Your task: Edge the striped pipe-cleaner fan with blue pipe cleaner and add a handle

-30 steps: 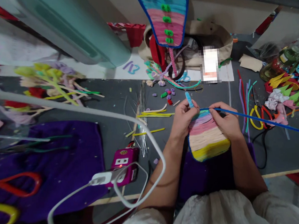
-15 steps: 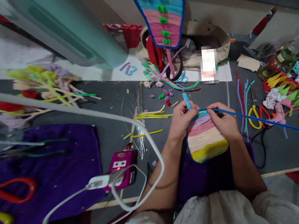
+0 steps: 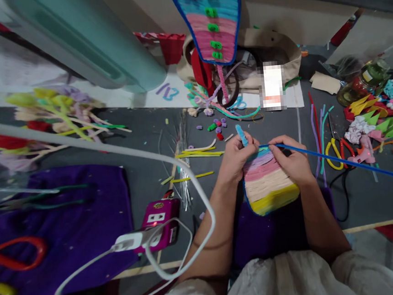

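A striped pipe-cleaner panel (image 3: 271,180), yellow at the near end, then cream, pink, lilac and blue, is held up between my hands. My left hand (image 3: 234,160) is closed on its upper left corner, and a light blue twisted stub (image 3: 241,135) sticks up beside the thumb. At the upper right, my right hand (image 3: 290,157) pinches a long dark blue pipe cleaner (image 3: 342,157) against the panel's top edge. The long end of that strand runs off to the right. Blue edging also follows the panel's left side. Fingers behind the panel are hidden.
A white cable (image 3: 131,153) loops across the left, near a magenta power strip (image 3: 155,227). Scissors (image 3: 335,156) and a pink glue gun (image 3: 364,151) lie at right. A finished striped piece (image 3: 213,22) stands behind, beside a teal lamp-like column (image 3: 104,40).
The view has shifted very slightly. Both hands keep their hold at the panel's top edge, with the right fingers shifted a little left along it.
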The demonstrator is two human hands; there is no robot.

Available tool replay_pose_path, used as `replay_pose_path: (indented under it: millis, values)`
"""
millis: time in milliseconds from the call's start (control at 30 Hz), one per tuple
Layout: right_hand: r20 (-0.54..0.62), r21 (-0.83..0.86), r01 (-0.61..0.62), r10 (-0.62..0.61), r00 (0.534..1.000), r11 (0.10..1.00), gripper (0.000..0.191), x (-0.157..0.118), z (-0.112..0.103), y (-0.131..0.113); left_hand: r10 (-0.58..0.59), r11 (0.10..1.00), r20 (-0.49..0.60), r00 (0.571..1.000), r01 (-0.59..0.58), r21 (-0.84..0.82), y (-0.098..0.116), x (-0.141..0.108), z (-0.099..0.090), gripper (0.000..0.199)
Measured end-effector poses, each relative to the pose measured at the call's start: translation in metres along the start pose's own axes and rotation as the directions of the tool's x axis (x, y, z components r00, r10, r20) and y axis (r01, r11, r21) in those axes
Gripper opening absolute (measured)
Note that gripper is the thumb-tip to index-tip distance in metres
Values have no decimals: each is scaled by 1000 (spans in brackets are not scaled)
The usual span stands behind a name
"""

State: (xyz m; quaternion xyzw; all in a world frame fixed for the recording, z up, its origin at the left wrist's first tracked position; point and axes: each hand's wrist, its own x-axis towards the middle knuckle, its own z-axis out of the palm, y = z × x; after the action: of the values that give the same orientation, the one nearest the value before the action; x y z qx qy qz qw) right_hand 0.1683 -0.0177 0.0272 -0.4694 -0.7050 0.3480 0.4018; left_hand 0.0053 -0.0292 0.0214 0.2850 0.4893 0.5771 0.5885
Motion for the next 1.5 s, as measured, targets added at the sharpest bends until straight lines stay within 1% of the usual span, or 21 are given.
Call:
replay_pose_path:
  millis: [167,433,900,1000,1167,1300,1500]
  values:
    - [-14,32,8,-8,1000,999,8,-1,1,1,-2,1000,5,1000,3,-18,2,-1,1,24]
    - [8,14,36,-36,999,999,10,-1,-3,2,-20,1000,15,1000,21,-23,0,-1,-1,25]
    - [51,18,146,-146,988,989,14,1,-7,5,-23,997,30,999,25,-75,2,0,-1,26]
    - [42,34,177,-178,983,984,14,2,-7,6,-22,997,31,999,25,-78,1,-1,-1,26]
    - [41,14,204,-204,978,979,14,2,-8,7,-28,996,37,999,31,-85,1,-1,-1,26]
    - [27,25,253,-254,967,967,15,2,-7,8,-30,996,57,998,34,-77,1,0,-2,23]
    - [19,15,256,-256,966,967,15,2,-7,8,-40,997,44,998,42,-59,0,2,-5,15]
